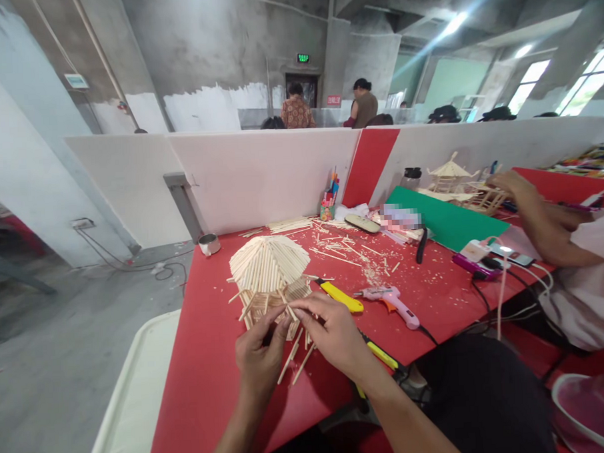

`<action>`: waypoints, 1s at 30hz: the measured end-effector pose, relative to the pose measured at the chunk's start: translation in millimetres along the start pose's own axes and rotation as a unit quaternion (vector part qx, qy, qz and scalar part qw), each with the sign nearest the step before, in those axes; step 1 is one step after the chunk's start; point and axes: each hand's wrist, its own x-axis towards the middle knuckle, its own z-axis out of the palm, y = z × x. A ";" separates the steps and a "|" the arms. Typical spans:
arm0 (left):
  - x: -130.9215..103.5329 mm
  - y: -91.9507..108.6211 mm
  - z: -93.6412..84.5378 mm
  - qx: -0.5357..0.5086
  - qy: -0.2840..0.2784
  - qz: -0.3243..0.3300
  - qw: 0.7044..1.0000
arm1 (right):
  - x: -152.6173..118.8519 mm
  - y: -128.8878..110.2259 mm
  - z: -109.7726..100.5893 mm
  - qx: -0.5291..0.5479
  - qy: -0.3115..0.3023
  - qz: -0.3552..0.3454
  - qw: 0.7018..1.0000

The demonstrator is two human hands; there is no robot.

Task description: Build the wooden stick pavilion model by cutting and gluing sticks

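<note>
A small pavilion model of pale wooden sticks [269, 262] stands on the red table, with a cone-shaped roof above an open stick frame. At its near side my left hand [262, 348] pinches a short wooden stick [291, 312] between thumb and fingers. My right hand [327, 324] is closed on the same stick from the right, and the two hands' fingertips nearly meet. Whether the stick touches the model's frame is unclear. Several loose sticks [304, 364] lie below the hands, partly covered by them.
Right of the model lie a yellow cutter [341, 297], a pink glue gun [393, 302] and another yellow-black tool [382, 354]. Behind are a metal cup [209, 244], stick scraps, a pen holder [326, 209] and a green board [442, 218]. Another person's arm [531, 210] reaches toward a second model.
</note>
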 end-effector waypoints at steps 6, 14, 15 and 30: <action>-0.2 -1.0 0.1 -0.003 0.003 -0.004 1.000 | -0.2 0.3 0.3 0.016 -0.003 0.004 1.000; -1.8 -3.2 0.4 -0.011 0.002 -0.003 1.000 | -0.6 0.4 0.5 0.019 -0.005 0.006 1.000; -2.0 -3.5 0.5 -0.013 0.001 -0.003 1.000 | -0.8 0.5 0.5 0.020 -0.004 0.006 1.000; -1.1 -5.8 0.6 0.006 0.006 0.013 1.000 | -1.0 2.4 1.2 0.017 -0.009 0.004 1.000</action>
